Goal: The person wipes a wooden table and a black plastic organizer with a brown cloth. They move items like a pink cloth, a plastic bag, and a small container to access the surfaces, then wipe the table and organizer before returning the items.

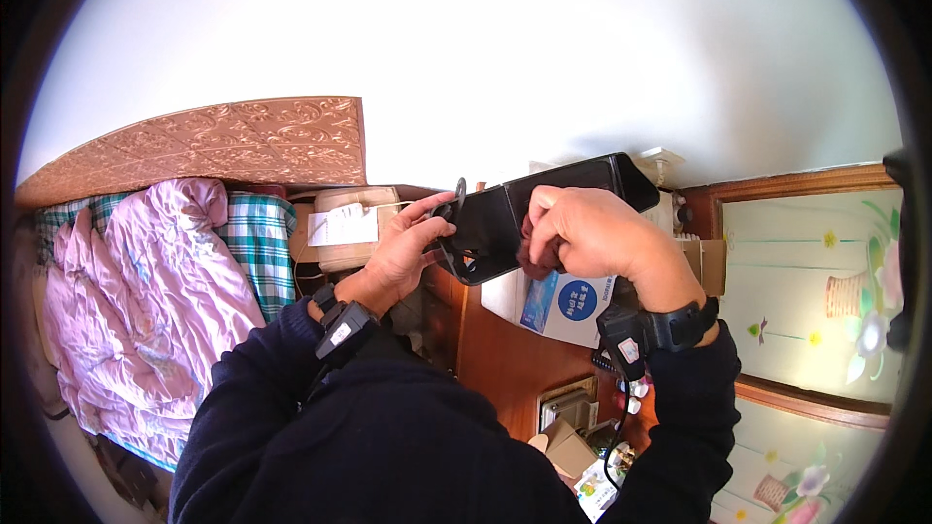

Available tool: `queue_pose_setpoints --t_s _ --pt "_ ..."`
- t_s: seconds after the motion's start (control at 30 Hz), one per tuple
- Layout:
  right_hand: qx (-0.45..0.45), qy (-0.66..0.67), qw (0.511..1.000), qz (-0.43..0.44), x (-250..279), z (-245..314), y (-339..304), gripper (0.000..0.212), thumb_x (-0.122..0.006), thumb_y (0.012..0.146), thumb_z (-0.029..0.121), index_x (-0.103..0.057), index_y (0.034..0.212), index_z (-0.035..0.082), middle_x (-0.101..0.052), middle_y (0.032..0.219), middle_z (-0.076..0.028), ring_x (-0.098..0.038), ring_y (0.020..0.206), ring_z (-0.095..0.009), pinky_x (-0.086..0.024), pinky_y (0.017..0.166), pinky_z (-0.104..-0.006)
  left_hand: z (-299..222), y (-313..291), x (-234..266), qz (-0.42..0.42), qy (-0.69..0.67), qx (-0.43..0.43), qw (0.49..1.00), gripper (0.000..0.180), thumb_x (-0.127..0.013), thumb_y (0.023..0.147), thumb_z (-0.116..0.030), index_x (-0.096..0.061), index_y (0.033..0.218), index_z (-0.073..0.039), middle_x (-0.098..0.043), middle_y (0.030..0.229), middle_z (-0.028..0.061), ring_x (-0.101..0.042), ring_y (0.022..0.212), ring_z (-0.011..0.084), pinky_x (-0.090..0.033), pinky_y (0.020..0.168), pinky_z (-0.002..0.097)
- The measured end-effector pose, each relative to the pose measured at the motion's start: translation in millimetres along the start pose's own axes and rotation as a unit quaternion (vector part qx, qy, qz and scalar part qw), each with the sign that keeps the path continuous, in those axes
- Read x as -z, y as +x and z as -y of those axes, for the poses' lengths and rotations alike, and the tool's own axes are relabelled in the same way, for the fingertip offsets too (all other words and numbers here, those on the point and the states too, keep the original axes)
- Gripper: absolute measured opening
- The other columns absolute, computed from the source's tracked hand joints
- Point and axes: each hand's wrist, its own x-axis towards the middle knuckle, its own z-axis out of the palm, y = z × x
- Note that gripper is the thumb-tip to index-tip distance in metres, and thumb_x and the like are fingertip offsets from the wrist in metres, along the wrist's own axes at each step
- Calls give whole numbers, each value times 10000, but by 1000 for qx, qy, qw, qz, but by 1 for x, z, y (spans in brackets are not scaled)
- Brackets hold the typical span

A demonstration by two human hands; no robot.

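In front of me, a long black tray-like thing (490, 231) with raised edges and a divider is held up at a tilt. My left hand (396, 245) grips its left end between thumb and fingers. A dark loop-shaped piece (460, 192) sticks up beside those fingertips; whether it belongs to the tray cannot be told. Closed and bent at the wrist, my right hand (587, 231) bunches a dark reddish cloth (534, 260) against the tray's middle. Its fingers cover part of the tray and most of the cloth.
Below the tray, a white and blue carton (573, 311) stands on a reddish-brown wooden surface (500, 369). A bed with a pink quilt (160, 272) and carved headboard (291, 141) lies left. Small boxes (566, 446) lie lower right. Wood-framed panels with painted flowers (806, 281) line the right.
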Motion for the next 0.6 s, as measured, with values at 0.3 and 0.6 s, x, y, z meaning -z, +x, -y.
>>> queue_pose_setpoints --t_s 0.3,0.6 --pt "-216 -48 967 -129 31 -18 -38 173 -632 751 75 -752 859 136 -604 958 -128 -617 887 -318 -506 760 -397 -1 3 7 14 3 9 1000 452 -614 826 -92 -593 1275 -136 -631 989 -13 -577 937 112 -438 828 332" --pt "-140 -56 988 -39 -8 25 -8 250 -628 727 62 -752 914 172 -574 922 -109 -634 826 -306 -519 720 -393 -1 -3 -3 -8 -2 5 1000 458 -619 845 -95 -582 1299 -137 -634 987 -15 -580 924 108 -437 791 321"
